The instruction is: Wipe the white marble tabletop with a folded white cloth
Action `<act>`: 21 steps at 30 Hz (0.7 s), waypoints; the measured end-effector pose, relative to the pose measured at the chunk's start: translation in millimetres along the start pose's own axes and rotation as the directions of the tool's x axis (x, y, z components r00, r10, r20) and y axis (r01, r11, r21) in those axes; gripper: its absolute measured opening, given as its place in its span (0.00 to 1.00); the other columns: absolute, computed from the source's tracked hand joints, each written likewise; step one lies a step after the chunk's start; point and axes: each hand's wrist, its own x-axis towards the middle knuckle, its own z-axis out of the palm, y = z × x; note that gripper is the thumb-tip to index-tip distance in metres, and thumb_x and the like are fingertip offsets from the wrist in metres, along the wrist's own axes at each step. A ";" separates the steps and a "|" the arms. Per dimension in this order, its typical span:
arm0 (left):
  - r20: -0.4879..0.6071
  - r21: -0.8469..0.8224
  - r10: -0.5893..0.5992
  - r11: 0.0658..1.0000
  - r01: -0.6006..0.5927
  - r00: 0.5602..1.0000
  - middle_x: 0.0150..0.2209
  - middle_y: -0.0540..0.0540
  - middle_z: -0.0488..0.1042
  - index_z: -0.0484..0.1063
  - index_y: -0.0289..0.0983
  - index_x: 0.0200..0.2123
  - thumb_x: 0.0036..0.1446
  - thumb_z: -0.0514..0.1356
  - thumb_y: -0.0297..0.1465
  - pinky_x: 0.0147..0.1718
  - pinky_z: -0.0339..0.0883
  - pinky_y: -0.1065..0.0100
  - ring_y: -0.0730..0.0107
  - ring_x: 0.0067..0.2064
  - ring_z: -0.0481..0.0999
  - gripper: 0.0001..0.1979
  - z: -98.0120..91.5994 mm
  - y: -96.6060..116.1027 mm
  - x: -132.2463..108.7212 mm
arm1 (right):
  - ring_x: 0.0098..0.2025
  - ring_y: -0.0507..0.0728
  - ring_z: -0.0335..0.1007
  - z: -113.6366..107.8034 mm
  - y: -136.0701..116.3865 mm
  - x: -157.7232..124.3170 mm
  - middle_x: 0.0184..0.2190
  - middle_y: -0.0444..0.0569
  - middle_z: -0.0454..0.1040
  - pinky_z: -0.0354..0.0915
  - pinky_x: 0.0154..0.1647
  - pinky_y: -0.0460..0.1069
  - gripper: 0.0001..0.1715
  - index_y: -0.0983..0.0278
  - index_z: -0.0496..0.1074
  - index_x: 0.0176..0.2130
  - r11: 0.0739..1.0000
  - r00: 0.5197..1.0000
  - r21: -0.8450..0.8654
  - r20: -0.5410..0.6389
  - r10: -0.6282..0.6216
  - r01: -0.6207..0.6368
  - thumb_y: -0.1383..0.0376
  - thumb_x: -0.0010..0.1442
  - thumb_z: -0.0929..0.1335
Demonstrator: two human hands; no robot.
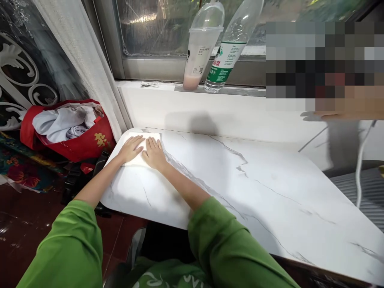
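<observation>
A folded white cloth (pixel 136 161) lies flat on the far left end of the white marble-patterned table (pixel 192 180). On its left part rests my left hand (pixel 131 149), palm down with the fingers stretched out. My right hand (pixel 154 153) presses flat on the cloth's right part, fingers pointing toward the wall. Both hands are open and close together, with their fingertips near the cloth's far side. The undersides of the hands are hidden.
On the window sill stand a plastic cup (pixel 198 56) with some pinkish drink and a green-labelled water bottle (pixel 226 60). Left of the table sits a red bag (pixel 90 146) stuffed with pale fabric, beside a white curtain (pixel 81 52). A white cable (pixel 359 176) hangs at right.
</observation>
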 end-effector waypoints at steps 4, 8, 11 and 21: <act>-0.031 -0.001 0.058 0.998 -0.058 0.998 0.65 0.43 0.58 0.60 0.36 0.61 0.65 0.46 0.37 0.66 0.42 0.56 0.64 0.67 0.54 0.24 8.4 60.9 -48.2 | 0.69 0.65 0.43 -27.0 3.6 -80.3 0.66 0.65 0.52 0.39 0.68 0.61 0.33 0.82 0.54 0.63 0.994 0.996 -0.050 0.007 -0.093 0.093 0.64 0.65 0.54; -0.045 0.042 0.060 0.997 -0.058 0.997 0.65 0.40 0.57 0.59 0.34 0.62 0.66 0.46 0.35 0.66 0.42 0.53 0.59 0.67 0.52 0.24 18.6 132.1 -89.5 | 0.66 0.67 0.50 -60.5 14.0 -148.4 0.62 0.66 0.60 0.46 0.66 0.62 0.31 0.80 0.61 0.59 0.984 0.989 -0.101 0.045 -0.140 0.144 0.64 0.63 0.55; -0.050 0.056 0.076 0.996 -0.073 0.996 0.65 0.37 0.57 0.59 0.32 0.61 0.66 0.45 0.34 0.66 0.42 0.52 0.57 0.67 0.52 0.23 25.1 169.1 -99.6 | 0.59 0.68 0.60 -77.6 24.2 -170.3 0.55 0.65 0.68 0.54 0.62 0.61 0.27 0.77 0.66 0.54 0.990 0.996 -0.102 0.028 -0.090 0.093 0.66 0.60 0.57; -0.020 -0.036 0.085 0.996 -0.086 0.996 0.62 0.40 0.63 0.60 0.33 0.61 0.63 0.47 0.29 0.64 0.43 0.55 0.60 0.65 0.57 0.24 50.6 174.2 0.1 | 0.58 0.65 0.60 -57.6 100.3 -100.8 0.54 0.61 0.68 0.53 0.61 0.61 0.26 0.71 0.66 0.54 0.996 0.991 -0.051 -0.116 0.066 -0.072 0.68 0.61 0.54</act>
